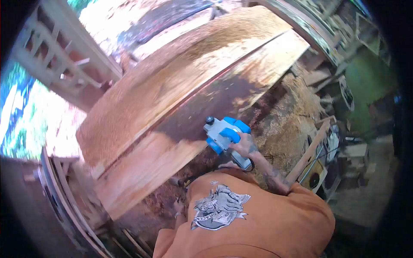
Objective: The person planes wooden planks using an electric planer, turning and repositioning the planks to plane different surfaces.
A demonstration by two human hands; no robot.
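Note:
My right hand (244, 145) is wrapped around the blue handle of a grey and blue electric hand planer (220, 132) with a black knob at one end. The planer overlaps the near edge of a long wooden plank (142, 167); whether it touches the wood I cannot tell. Part of that plank lies in dark shadow. Beyond a narrow gap, a second, wider wooden slab (172, 92) runs alongside, with a rough far edge. Low beside my orange shirt is my left hand (178, 207), small and blurred, its fingers unclear. A dark cord (200, 173) passes close to my body.
Wood shavings (279, 124) are heaped to the right of the plank. Farther right are a wooden beam (310, 150) and assorted clutter. A wooden frame structure (64, 56) stands at the upper left, and curved strips (64, 193) stand at the lower left.

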